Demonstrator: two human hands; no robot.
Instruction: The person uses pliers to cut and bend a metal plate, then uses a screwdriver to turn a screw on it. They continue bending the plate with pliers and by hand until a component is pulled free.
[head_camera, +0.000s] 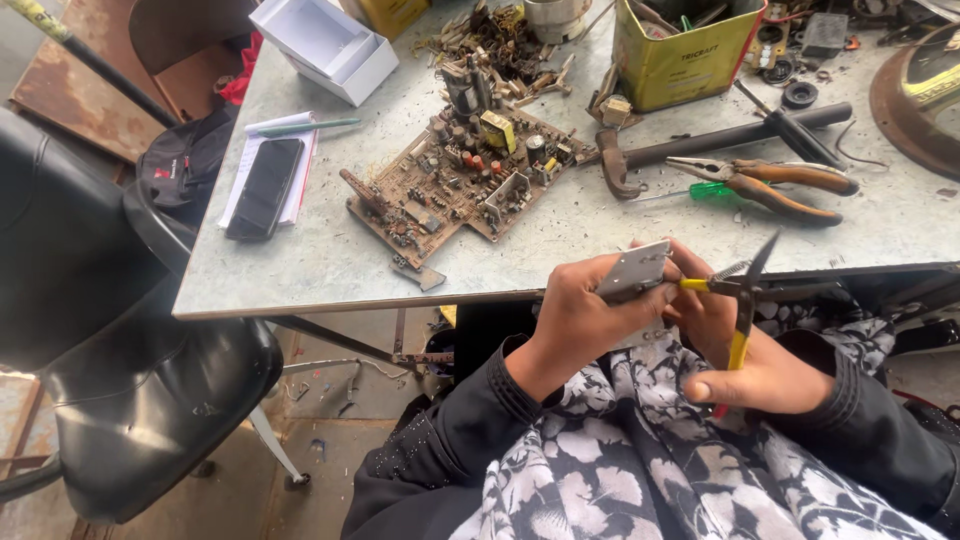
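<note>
Gripping is being done by both hands, held over the lap just below the table (300, 270) edge. A small grey metal plate (633, 270) is being pinched by the left hand (585, 320), fingers curled shut around its lower edge. Yellow-handled pliers (738, 300) are being squeezed by the right hand (745, 350) (handles closed in the fist), with the tips being pressed against the plate's right side. A brown circuit board (455, 180) is being left lying on the table, well apart from the hands, with orange-handled pliers (770, 185) resting to its right and a black phone (263, 187) to its left.
</note>
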